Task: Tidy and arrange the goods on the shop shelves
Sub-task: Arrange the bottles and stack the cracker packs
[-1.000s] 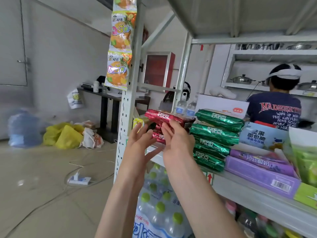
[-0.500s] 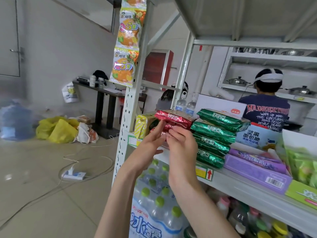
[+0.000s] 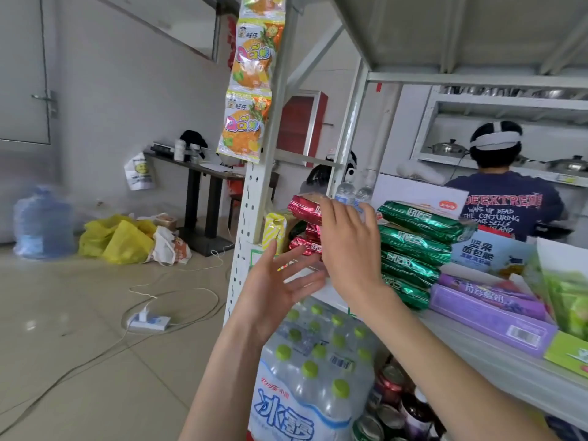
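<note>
Right hand (image 3: 348, 249) spread, fingers (image 3: 331, 214) laid loosely against the front of the red packets (image 3: 304, 206), not closed around any of them; whether the fingertips truly press the foil cannot be told. Left hand (image 3: 273, 288) open too, palm turned up just below the stack, grasping nothing. Red packets stacked on the shelf (image 3: 496, 358) at its left end, just inside the upright post (image 3: 254, 202). Probably light, shiny foil, slick and crinkly, soft enough to buckle if pinched at one end; best taken flat across the long sides, or squared up with both palms. Just left, touching the stack, a yellow striped packet (image 3: 276, 229). Just right, a taller pile of green packets (image 3: 416, 240), leaning a little and likely to slide if nudged. Beyond, a purple box (image 3: 490, 316) along the shelf edge. Overhead, a hanging strip of orange snack bags (image 3: 251, 90) against the post, near enough to brush with a raised arm. Below, a shrink-wrapped pack of water bottles (image 3: 315, 377).
</note>
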The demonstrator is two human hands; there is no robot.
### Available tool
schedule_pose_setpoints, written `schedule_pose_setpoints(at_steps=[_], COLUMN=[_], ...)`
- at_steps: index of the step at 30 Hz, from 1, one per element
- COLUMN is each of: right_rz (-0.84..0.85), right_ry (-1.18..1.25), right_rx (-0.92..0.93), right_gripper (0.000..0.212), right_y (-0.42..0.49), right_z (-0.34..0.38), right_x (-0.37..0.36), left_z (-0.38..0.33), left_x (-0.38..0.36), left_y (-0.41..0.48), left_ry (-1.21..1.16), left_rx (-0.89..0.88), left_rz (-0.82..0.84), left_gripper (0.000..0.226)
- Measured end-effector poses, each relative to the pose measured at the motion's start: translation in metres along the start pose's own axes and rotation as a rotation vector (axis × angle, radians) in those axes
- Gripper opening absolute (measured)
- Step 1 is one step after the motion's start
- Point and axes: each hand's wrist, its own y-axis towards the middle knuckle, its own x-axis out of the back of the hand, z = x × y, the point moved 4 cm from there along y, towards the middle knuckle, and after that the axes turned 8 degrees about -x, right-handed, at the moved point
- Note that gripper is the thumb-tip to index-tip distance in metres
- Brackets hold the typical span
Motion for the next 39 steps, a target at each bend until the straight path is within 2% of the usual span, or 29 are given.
schedule_pose_setpoints(at_steps=[2, 4, 7, 9, 10, 11, 13, 16, 20, 21, 26, 28, 32, 33, 36, 37, 39], right_rz=[-0.057, -0.015, 0.154, 0.220, 0.196, 0.157, 0.143, 0.311, 0.592, 0.610, 0.437, 0.393, 0.339, 0.375, 0.665, 0.738, 0.819], right_ry=[0.135, 0.236, 0.461, 0.684, 0.742, 0.735, 0.564, 0.228, -0.079, -0.115, -0.241, -0.214, -0.138, -0.106, -0.111, -0.089, -0.022], right_rx=[0.086, 0.218, 0.348, 0.279, 0.198, 0.101, -0.044, -0.155, -0.300, -0.327, -0.227, -0.191, -0.157, -0.163, -0.295, -0.327, -0.396], right_gripper=[0.044, 0.051, 0.060, 0.057, 0.054, 0.049, 0.039, 0.029, 0.061, 0.062, 0.042, 0.040, 0.020, 0.025, 0.085, 0.098, 0.108], right_y=[-0.026, -0.050, -0.069, -0.059, -0.049, -0.036, -0.007, 0.022, 0.025, 0.022, 0.016, 0.018, 0.032, 0.035, 0.033, 0.033, 0.035], right_z=[0.014, 0.034, 0.054, 0.052, 0.047, 0.041, 0.029, 0.023, 0.013, 0.010, 0.009, 0.008, 0.011, 0.013, 0.003, 0.000, -0.006], right_x=[0.019, 0.037, 0.053, 0.055, 0.053, 0.049, 0.031, -0.014, -0.071, -0.080, -0.076, -0.062, -0.047, -0.048, -0.066, -0.072, -0.077], left_z=[-0.012, -0.030, -0.050, -0.059, -0.063, -0.067, -0.072, -0.077, -0.083, -0.085, -0.094, -0.094, -0.090, -0.089, -0.088, -0.088, -0.087], left_x=[-0.001, 0.002, 0.017, 0.028, 0.031, 0.032, 0.030, 0.027, 0.038, 0.041, 0.051, 0.052, 0.050, 0.049, 0.049, 0.048, 0.044], left_y=[-0.008, -0.018, -0.030, -0.034, -0.036, -0.038, -0.043, -0.049, -0.051, -0.051, -0.055, -0.054, -0.053, -0.053, -0.056, -0.057, -0.059], left_ry=[-0.200, -0.327, -0.327, -0.259, -0.242, -0.230, -0.198, -0.089, -0.035, -0.036, -0.028, -0.026, -0.005, 0.001, 0.021, 0.026, 0.047], left_rx=[0.032, -0.002, -0.043, -0.100, -0.125, -0.151, -0.183, -0.223, -0.244, -0.250, -0.279, -0.272, -0.236, -0.227, -0.219, -0.220, -0.213], left_rz=[0.084, 0.137, 0.074, -0.013, -0.050, -0.081, -0.107, -0.145, -0.171, -0.172, -0.199, -0.203, -0.219, -0.224, -0.245, -0.253, -0.259], left_gripper=[0.082, 0.089, 0.070, 0.058, 0.053, 0.050, 0.046, 0.039, 0.037, 0.036, 0.031, 0.033, 0.032, 0.032, 0.031, 0.031, 0.032])
